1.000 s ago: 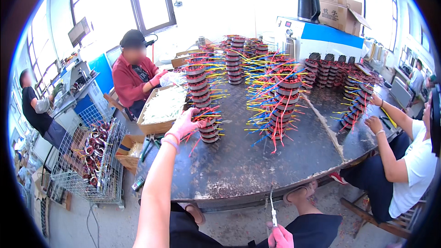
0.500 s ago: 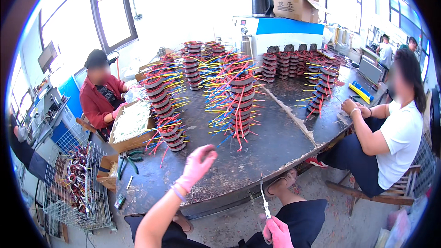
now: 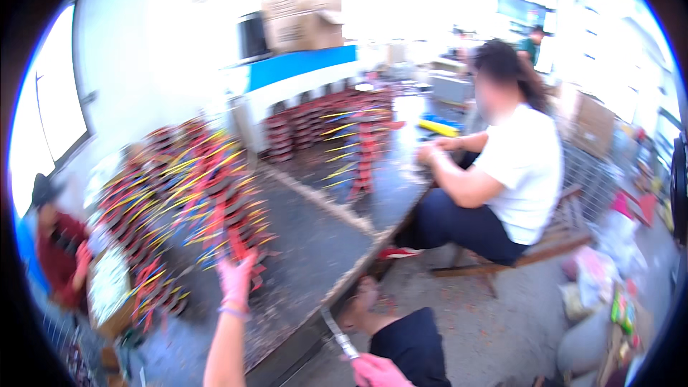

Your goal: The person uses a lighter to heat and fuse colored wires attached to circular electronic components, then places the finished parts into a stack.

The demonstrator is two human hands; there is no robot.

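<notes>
My left hand (image 3: 236, 283), in a pink glove, reaches to the low near end of a leaning stack of stator cores (image 3: 229, 208). Its thumb and fingers look spread; blur hides whether they touch the red wires there. Yellow, blue and red wire ends stick out all round this stack. In my right hand (image 3: 380, 371), also pink-gloved, is a slim tool (image 3: 340, 335) with a pale shaft and a long thin metal tip. That hand is closed round its lower part, low in front of the table edge, with the tip pointing up and left.
More wired stacks (image 3: 136, 222) stand to the left, and another (image 3: 364, 154) farther right on the dark table (image 3: 301, 244). A person in a white shirt (image 3: 527, 172) sits at the right edge; another in dark red (image 3: 61, 251) sits left beside a box of white pieces (image 3: 109, 283).
The view has swung to the right and is blurred. My left hand has gone from above the table's near edge to the foot of the stack. The tool stays in my right hand.
</notes>
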